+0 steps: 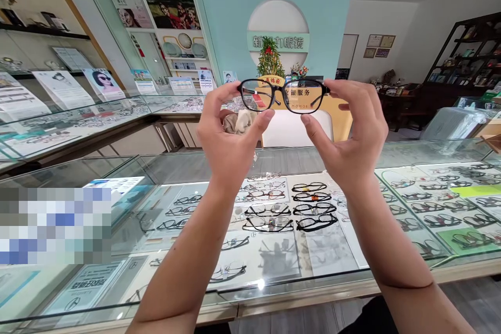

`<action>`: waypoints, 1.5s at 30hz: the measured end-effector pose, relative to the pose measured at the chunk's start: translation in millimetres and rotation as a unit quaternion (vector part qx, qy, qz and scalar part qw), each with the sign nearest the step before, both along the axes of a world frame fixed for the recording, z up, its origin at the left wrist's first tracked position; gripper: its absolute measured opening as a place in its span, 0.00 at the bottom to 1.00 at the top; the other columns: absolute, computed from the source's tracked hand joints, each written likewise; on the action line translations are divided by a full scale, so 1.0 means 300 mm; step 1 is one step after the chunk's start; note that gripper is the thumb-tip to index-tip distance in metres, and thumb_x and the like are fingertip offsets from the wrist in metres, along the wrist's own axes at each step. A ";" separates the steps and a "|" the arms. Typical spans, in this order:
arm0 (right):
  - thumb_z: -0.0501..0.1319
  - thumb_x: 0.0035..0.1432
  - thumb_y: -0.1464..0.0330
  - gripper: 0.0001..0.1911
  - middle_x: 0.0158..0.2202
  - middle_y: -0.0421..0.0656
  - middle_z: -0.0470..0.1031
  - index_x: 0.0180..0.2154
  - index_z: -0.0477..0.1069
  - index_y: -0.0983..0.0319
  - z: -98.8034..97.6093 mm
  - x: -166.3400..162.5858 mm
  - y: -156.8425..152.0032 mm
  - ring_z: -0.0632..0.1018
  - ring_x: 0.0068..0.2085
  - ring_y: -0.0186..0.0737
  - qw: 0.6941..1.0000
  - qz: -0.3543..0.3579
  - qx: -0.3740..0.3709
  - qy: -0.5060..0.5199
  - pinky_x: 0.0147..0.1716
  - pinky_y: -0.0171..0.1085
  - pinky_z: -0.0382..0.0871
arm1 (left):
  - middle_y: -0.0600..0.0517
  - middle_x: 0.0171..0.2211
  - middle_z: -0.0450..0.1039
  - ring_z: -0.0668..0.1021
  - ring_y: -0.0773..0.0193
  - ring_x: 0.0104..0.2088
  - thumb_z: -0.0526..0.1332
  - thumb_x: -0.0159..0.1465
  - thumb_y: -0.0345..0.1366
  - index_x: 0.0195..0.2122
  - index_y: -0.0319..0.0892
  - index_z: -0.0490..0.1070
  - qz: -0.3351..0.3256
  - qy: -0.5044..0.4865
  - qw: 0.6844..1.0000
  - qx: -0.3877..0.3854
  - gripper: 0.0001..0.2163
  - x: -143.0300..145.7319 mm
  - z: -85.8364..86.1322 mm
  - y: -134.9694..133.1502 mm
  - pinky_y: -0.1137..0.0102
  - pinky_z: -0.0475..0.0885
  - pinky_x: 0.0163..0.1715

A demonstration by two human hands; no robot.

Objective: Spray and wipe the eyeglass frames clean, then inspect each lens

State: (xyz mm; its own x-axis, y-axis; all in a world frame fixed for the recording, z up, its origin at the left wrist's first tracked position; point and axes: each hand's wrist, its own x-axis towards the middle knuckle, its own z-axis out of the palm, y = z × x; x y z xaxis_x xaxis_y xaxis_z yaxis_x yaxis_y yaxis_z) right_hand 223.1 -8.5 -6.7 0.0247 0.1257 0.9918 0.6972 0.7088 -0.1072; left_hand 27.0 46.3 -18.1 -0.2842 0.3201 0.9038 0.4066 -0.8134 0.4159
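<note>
A pair of black-framed eyeglasses (278, 90) is held up level in front of me, above the glass display counter. My left hand (230, 120) grips the frame at its left hinge, fingers curled behind and thumb below the left lens. At the right hinge, my right hand (348, 120) pinches the frame between fingers, its thumb under the right lens. Through the clear lenses I see the reception desk and parts of the folded temples. Part of a beige cloth (239, 122) shows behind my left hand; whether I touch it I cannot tell.
Below my arms, the glass display counter (250, 297) contains rows of eyeglasses (268, 224). Another showcase (78, 138) runs along the left. Ahead stand a reception desk (344, 117) and a plant (269, 60). A plastic-wrapped box (450, 128) sits at the right.
</note>
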 end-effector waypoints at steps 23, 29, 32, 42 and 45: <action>0.58 0.78 0.55 0.16 0.56 0.45 0.84 0.57 0.80 0.48 -0.027 0.021 0.059 0.84 0.61 0.52 0.986 0.106 -0.086 0.096 0.56 0.56 0.84 | 0.46 0.61 0.77 0.79 0.41 0.62 0.73 0.63 0.61 0.61 0.58 0.73 0.089 0.010 0.995 0.047 0.29 0.004 -0.027 0.000 0.48 0.82 0.41; 0.58 0.78 0.55 0.17 0.52 0.45 0.86 0.54 0.83 0.51 -0.033 0.033 0.091 0.86 0.54 0.48 0.986 0.096 -0.081 0.112 0.49 0.50 0.86 | 0.45 0.62 0.76 0.73 0.35 0.69 0.69 0.65 0.65 0.61 0.51 0.71 0.032 0.009 0.997 0.072 0.32 0.003 -0.045 0.038 0.45 0.79 0.45; 0.59 0.77 0.53 0.18 0.50 0.45 0.87 0.53 0.84 0.51 -0.033 0.036 0.098 0.87 0.52 0.48 0.983 0.111 -0.089 0.119 0.50 0.52 0.86 | 0.44 0.62 0.76 0.76 0.37 0.66 0.69 0.63 0.66 0.61 0.52 0.72 0.059 0.014 0.995 0.075 0.32 0.005 -0.050 0.042 0.46 0.80 0.44; 0.64 0.73 0.49 0.18 0.51 0.44 0.87 0.52 0.84 0.51 -0.037 0.054 0.120 0.87 0.53 0.47 0.964 0.183 -0.132 0.137 0.50 0.51 0.87 | 0.45 0.64 0.74 0.73 0.34 0.69 0.73 0.62 0.64 0.63 0.54 0.71 0.041 0.007 0.998 0.038 0.33 0.008 -0.049 0.033 0.44 0.82 0.47; 0.66 0.72 0.49 0.17 0.50 0.43 0.87 0.51 0.84 0.51 -0.039 0.051 0.114 0.87 0.52 0.46 0.956 0.210 -0.137 0.149 0.51 0.50 0.87 | 0.44 0.67 0.71 0.67 0.34 0.74 0.75 0.61 0.62 0.65 0.53 0.69 -0.048 -0.008 0.998 0.032 0.36 0.002 -0.050 0.044 0.44 0.82 0.49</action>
State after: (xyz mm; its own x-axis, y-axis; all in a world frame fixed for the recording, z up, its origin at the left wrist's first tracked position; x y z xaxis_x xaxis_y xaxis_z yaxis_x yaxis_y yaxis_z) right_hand 238.3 25.8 -18.2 0.1919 0.4406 0.8769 0.2660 0.8367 -0.4787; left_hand 27.7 59.5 -33.0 -0.2688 0.2876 0.9193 0.3189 -0.8740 0.3667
